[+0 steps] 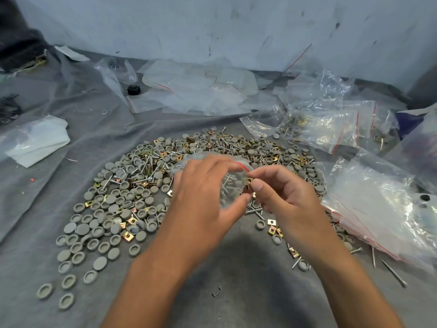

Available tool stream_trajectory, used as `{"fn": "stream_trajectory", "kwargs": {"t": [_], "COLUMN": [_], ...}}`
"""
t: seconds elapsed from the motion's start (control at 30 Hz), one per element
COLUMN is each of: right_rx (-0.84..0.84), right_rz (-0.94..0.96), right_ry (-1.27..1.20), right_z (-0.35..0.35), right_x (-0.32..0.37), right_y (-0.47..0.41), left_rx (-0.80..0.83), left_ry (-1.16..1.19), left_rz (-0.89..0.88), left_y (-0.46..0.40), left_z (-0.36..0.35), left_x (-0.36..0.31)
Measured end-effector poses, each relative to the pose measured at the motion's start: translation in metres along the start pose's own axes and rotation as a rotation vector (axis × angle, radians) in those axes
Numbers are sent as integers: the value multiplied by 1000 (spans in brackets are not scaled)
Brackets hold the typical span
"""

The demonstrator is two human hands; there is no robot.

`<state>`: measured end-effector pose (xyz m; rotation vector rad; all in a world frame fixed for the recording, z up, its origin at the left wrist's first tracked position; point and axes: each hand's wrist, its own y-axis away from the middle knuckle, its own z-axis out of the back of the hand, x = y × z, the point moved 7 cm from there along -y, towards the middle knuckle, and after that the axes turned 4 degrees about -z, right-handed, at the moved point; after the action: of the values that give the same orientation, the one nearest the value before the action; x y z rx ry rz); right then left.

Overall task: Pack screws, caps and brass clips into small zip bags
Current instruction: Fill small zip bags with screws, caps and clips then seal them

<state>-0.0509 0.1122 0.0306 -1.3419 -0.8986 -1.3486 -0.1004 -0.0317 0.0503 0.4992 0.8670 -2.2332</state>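
Note:
A wide heap of grey round caps (111, 204), screws (146, 162) and brass clips (128, 236) lies on the grey cloth in front of me. Above its near edge my left hand (203, 200) grips a small clear zip bag (233, 185) with a red seal line; screws show inside it. My right hand (281, 192) pinches a brass clip (250, 181) at the bag's mouth. More clips and screws lie under my right wrist.
A stack of empty zip bags (378, 209) lies at the right. Filled bags (331, 129) sit at the back right, loose clear plastic (196, 91) at the back, a folded white sheet (37, 140) at the left. A wall rises behind.

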Motion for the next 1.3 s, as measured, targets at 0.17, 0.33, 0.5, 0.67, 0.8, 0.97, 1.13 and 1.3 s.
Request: {"fn": "stream_trajectory", "kwargs": {"t": [0.17,0.33,0.5,0.67,0.8,0.97,1.13,1.3], "right_rx": [-50,-26,9,-34,-144,-201,-267,-339], "right_rz": [12,18,9,69,257,330,341,422], "right_ry": [55,133,203,359,708,635,551,558], "right_z": [-1,-4,-9,-9,-11,-8,-4,-8], "right_x": [3,7,9,14,27,33,34,40], "right_y": [0,2,3,5,14,17,19,21], "left_rx": [-74,-115,-60,-13,-65,20,-57,-79], "left_ry": [25,72,-24,-49,91,-118,-127,-47], "left_rz": [0,19,23,42,105,155,143,91], "left_y": [-2,-3,-1,0,-1,1,2,0], "left_z": [9,16,15,11,18,19,23,23], "left_x": [3,9,10,8,14,23,19,12]}}
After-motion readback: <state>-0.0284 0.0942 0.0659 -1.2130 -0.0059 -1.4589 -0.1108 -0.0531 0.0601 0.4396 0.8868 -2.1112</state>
